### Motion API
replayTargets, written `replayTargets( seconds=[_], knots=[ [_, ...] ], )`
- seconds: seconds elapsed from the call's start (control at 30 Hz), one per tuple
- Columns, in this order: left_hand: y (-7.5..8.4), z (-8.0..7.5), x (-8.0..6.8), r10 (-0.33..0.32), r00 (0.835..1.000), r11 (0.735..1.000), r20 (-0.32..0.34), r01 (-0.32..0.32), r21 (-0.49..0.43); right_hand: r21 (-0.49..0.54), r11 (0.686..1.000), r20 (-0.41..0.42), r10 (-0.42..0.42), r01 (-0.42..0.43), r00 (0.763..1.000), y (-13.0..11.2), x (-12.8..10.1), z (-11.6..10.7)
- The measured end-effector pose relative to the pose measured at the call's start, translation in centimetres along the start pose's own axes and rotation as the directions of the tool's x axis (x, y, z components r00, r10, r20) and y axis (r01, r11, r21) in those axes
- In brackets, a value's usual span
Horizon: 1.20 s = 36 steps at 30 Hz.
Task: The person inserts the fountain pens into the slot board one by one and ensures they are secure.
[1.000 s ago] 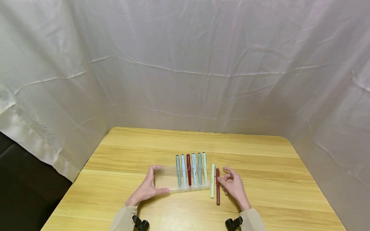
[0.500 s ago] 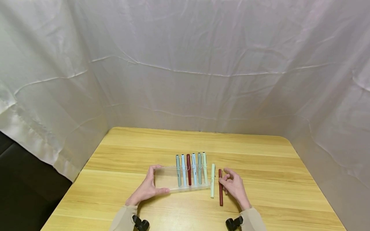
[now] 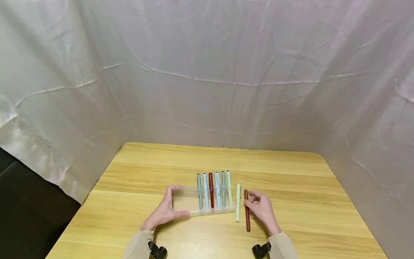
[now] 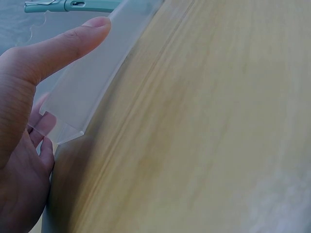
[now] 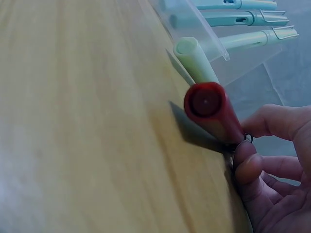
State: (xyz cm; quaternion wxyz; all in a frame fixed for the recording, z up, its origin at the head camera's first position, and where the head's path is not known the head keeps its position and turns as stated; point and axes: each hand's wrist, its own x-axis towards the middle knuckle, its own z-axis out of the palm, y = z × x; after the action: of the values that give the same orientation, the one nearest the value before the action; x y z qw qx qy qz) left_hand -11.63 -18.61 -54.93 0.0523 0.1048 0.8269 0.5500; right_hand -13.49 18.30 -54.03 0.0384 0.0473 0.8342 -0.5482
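In the head view my left hand (image 3: 166, 208) grips the left end of a clear plastic pen stand (image 3: 185, 199), thumb on the front edge and fingers behind. The left wrist view shows the thumb lying over the clear plastic (image 4: 82, 92). Several capped pens stand in a row at its right part, among them a dark red pen (image 3: 211, 190) and a pale green pen (image 3: 229, 189). My right hand (image 3: 261, 208) pinches another dark red pen (image 5: 209, 104) by its clip end, thumb and index finger at the clip. Just left of it lies a light green pen (image 3: 238, 203).
The wooden table (image 3: 291, 187) carries the stand and the loose pens. Pale curtains (image 3: 207, 90) hang behind and at both sides. A black surface (image 3: 29, 208) shows beyond the table at lower left.
My right hand has shifted the loose dark red pen slightly right and toward me, widening its gap from the light green pen; its index finger has drawn in. The left hand and stand stay put.
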Motion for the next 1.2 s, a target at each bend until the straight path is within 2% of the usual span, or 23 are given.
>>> replayTargets(
  seconds=[0.27, 0.47, 0.8, 1.2],
  knots=[
    [0.17, -0.02, -0.06, -0.007, 1.000, 1.000, 0.003, 0.008, -0.009, -0.009, 1.000, -0.029, 0.000, 0.000, 1.000, -0.03, 0.10, 0.12],
    [0.15, 0.02, -0.09, -0.006, 1.000, 1.000, -0.001, 0.006, 0.005, 0.043, 0.999, -0.029, 0.008, -0.006, 1.000, 0.12, 0.02, 0.17],
    [0.15, 0.01, -0.06, -0.008, 1.000, 1.000, -0.002, 0.008, 0.003, 0.111, 0.993, 0.013, 0.032, -0.033, 0.999, 0.22, -0.29, -0.14],
    [0.32, 0.00, -0.09, -0.014, 1.000, 1.000, -0.006, 0.014, -0.006, 0.201, 0.980, 0.053, -0.004, -0.006, 0.999, 0.80, -0.19, -0.48]
  ],
)
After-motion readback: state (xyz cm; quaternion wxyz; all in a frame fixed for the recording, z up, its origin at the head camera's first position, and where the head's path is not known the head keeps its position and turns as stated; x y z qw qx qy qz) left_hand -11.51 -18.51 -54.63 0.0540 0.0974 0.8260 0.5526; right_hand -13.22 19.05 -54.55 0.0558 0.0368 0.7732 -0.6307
